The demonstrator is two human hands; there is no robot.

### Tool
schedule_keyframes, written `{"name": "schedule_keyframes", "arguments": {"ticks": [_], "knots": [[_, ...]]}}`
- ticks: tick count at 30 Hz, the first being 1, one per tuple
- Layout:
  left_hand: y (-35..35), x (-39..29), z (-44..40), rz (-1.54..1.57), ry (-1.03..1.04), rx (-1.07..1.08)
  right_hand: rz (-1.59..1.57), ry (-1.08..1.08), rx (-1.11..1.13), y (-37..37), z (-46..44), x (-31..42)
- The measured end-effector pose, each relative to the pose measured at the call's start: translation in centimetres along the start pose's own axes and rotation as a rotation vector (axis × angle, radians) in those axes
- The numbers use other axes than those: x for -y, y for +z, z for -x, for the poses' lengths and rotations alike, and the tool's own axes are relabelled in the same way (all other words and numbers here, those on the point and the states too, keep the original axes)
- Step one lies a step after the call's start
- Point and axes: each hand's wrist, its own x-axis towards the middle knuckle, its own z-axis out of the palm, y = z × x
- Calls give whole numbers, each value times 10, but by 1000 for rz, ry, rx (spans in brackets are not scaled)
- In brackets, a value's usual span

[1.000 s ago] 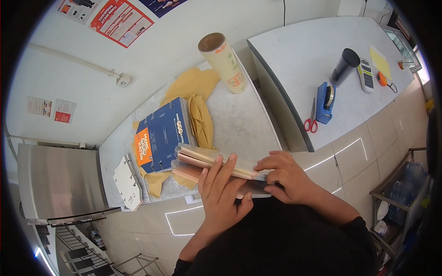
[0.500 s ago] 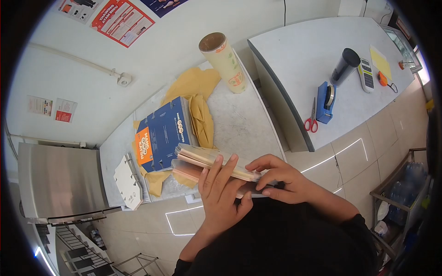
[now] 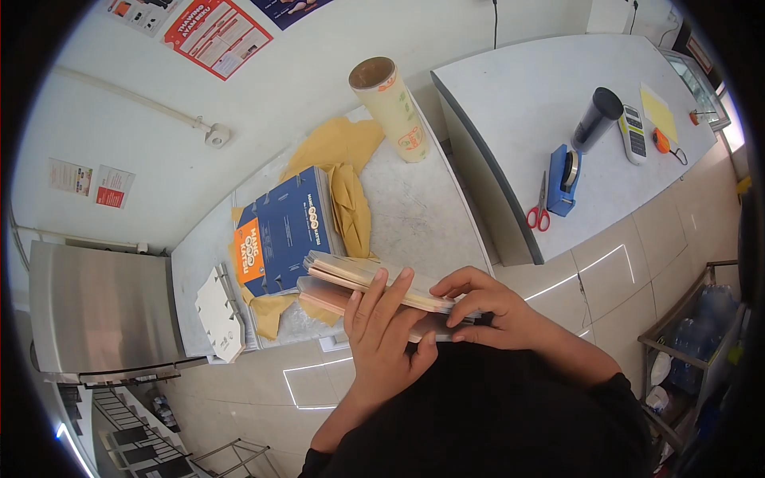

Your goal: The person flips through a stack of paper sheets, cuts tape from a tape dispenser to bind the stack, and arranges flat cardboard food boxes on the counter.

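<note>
A stack of thin sheets in clear plastic sleeves (image 3: 343, 272), pale yellow and pink at the edges, is held in front of my body. Around its middle my left hand (image 3: 381, 331) is wrapped, two fingers lying over the upper edge. My right hand (image 3: 486, 312) pinches the stack's right end between thumb and fingers. Just beyond lies a pile of blue and orange printed card (image 3: 283, 231) on crumpled brown paper (image 3: 348, 209). White cut card (image 3: 219, 317) lies at the table's left end.
A tall printed roll (image 3: 394, 115) stands on the near table (image 3: 406, 199). On the second table are red-handled scissors (image 3: 539, 215), a blue tape dispenser (image 3: 563, 187), a dark tumbler (image 3: 598, 119) and a card machine (image 3: 633, 135). A metal rack (image 3: 689, 350) with bottles stands at right.
My right hand's fingers have shifted slightly left along the end of the stack and closed in on its edge. My left hand keeps its hold. The view has tilted a little.
</note>
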Motion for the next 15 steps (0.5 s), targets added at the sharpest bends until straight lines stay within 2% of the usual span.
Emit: {"name": "schedule_keyframes", "arguments": {"ticks": [15], "knots": [[2, 3, -4, -2, 12, 1, -24, 22, -17, -2, 0, -1]]}}
